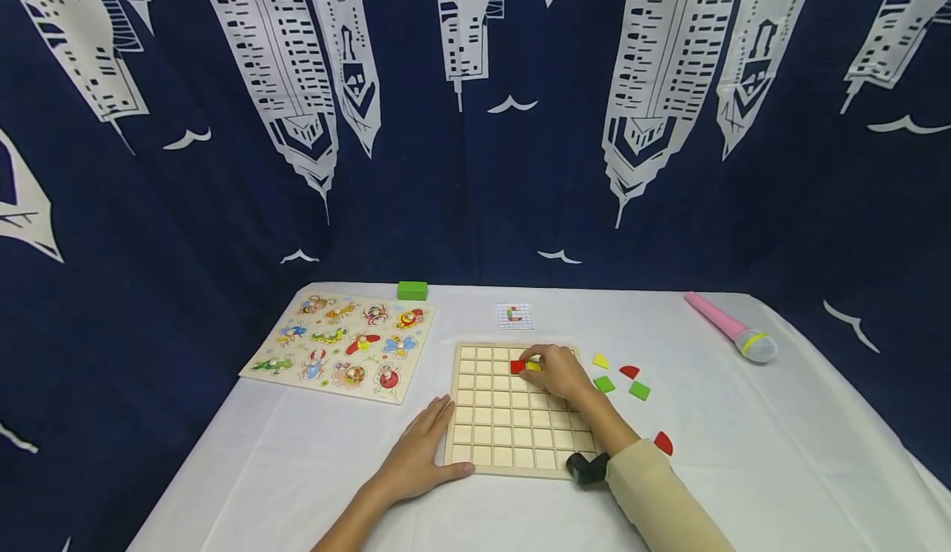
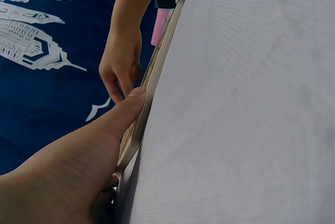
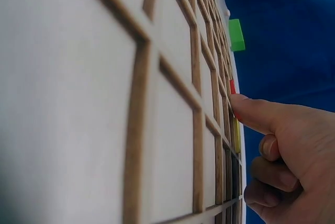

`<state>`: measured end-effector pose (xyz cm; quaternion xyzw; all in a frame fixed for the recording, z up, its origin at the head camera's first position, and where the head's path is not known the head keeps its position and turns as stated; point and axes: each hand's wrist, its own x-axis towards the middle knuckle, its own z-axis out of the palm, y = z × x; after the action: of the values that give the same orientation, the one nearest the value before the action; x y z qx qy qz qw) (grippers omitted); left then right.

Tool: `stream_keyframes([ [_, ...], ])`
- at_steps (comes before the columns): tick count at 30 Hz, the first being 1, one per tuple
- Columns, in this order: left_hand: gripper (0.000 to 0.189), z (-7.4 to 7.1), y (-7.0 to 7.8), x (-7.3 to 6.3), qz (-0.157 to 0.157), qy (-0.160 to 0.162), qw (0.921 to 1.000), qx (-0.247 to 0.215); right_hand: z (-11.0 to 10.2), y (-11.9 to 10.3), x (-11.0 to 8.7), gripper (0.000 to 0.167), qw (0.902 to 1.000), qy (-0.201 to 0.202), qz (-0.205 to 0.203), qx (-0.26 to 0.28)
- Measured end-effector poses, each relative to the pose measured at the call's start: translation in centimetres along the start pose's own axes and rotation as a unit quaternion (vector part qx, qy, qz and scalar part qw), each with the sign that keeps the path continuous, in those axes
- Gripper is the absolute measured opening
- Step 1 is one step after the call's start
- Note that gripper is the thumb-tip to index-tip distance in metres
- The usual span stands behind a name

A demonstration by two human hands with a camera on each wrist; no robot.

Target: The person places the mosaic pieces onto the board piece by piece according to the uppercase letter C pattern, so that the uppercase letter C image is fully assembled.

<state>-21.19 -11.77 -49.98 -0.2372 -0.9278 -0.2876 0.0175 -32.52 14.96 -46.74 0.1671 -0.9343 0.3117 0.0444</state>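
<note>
the right grip, fingertips nearly together, is at a yellow piece beside a red piece, pinch unclear; the left grip, spread, touches the gridded board.

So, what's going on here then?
A person is using both hands on a wooden grid board. The left hand rests at its left edge. The right hand has its fingers at a red piece and a yellow piece in the grid. Loose coloured pieces lie to the right; a small patterned card lies beyond.
</note>
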Motion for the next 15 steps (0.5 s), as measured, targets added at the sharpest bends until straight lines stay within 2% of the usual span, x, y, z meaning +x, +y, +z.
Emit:
stream_keyframes([
  [7, 0.1, 0.1, 0.1, 0.0, -0.004, -0.003, 1.0, -0.001, -0.7, 0.3, -0.4, 0.03, 1.0, 0.002, -0.001, -0.003],
  [12, 0.101, 0.2, 0.0, 0.0, -0.005, -0.004, 1.0, 0.001, -2.8, 1.4, -1.3, 0.035, 0.9994, 0.025, 0.023, -0.005],
  [15, 0.101, 0.1, 0.0, 0.0, -0.004, -0.004, 1.0, 0.0, -4.4, 3.0, -1.8, 0.034, 0.9974, 0.05, 0.036, -0.037],
])
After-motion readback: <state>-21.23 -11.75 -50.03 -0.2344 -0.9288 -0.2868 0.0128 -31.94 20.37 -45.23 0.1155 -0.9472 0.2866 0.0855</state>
